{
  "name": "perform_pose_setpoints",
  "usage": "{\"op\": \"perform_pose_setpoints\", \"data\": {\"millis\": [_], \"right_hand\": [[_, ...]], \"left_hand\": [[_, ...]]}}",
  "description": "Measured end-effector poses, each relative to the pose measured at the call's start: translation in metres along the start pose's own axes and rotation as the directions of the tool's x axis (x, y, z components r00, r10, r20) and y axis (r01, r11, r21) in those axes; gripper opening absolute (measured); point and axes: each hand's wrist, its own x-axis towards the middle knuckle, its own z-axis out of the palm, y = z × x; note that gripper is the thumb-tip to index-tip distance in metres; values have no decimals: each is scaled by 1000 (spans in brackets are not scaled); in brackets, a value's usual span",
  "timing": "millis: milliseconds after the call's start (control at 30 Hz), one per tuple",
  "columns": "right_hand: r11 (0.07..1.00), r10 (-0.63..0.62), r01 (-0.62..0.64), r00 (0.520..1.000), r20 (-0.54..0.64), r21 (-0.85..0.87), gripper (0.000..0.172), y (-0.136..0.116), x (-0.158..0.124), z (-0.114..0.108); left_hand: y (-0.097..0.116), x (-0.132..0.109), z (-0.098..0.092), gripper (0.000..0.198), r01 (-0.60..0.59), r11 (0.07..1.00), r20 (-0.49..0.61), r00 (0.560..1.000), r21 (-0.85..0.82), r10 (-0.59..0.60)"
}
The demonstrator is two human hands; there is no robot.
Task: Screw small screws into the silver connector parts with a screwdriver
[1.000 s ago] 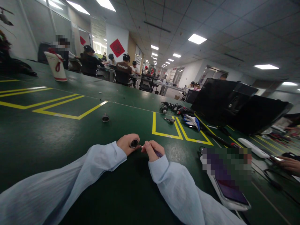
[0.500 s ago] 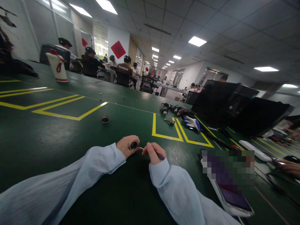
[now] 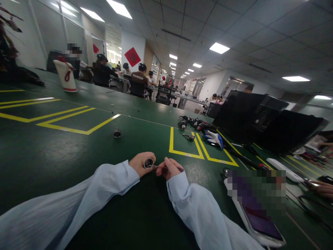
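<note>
My left hand (image 3: 142,161) is wrapped round a small round metal part (image 3: 148,163), its open dark end turned towards me. My right hand (image 3: 170,167) grips what looks like a thin screwdriver; its slim metal shaft (image 3: 156,166) points left, with the tip at the rim of the round part. Fingers hide most of the handle, of which a purplish bit shows. Whether the tip is inside the part or just touching it, I cannot tell. Farther off on the green table (image 3: 85,152) stands a small silver cap-like piece (image 3: 117,132).
Yellow tape (image 3: 186,155) marks rectangles on the table. Beyond lie a small metal tool (image 3: 188,136), dark metal parts (image 3: 183,124) and a blue-white glove (image 3: 213,138). A phone (image 3: 260,218) lies at right, near black monitors (image 3: 241,114) and another person's hand (image 3: 322,187). A paper cup (image 3: 66,76) stands left.
The screwdriver's shaft now lies flatter, its tip at the round part's open end. My right fingers have shifted and loosened slightly. The round part's opening has turned a little more towards me.
</note>
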Motion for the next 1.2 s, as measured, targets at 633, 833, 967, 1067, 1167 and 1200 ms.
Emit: {"op": "perform_pose_setpoints", "data": {"millis": [633, 833, 967, 1067, 1167, 1200], "right_hand": [[444, -515, 453, 835, 193, -773, 33, -5, -22, 6], [719, -440, 340, 898, -18, -606, 35, -3, -20, 4], [822, -361, 283, 930, -68, -494, 37, -4, -21, 3], [849, -312, 247, 948, -68, -466, 39, -6, -22, 3], [805, -346, 272, 937, -46, -527, 38, -7, -24, 2], [752, -388, 306, 921, -17, -583, 38, -7, -25, 1]], "left_hand": [[-2, -3, 5, 9, -8, 995, 36, 999, 104, 5], [-1, -5, 7, 12, -33, 994, 66, 998, 109, 26], [3, -6, 7, 10, -32, 994, 66, 998, 103, 25], [6, -6, 7, 11, -27, 997, 55, 998, 75, 23], [7, -5, 9, 12, -21, 997, 53, 998, 76, 17], [7, -5, 9, 12, -20, 996, 60, 998, 87, 15]]}}
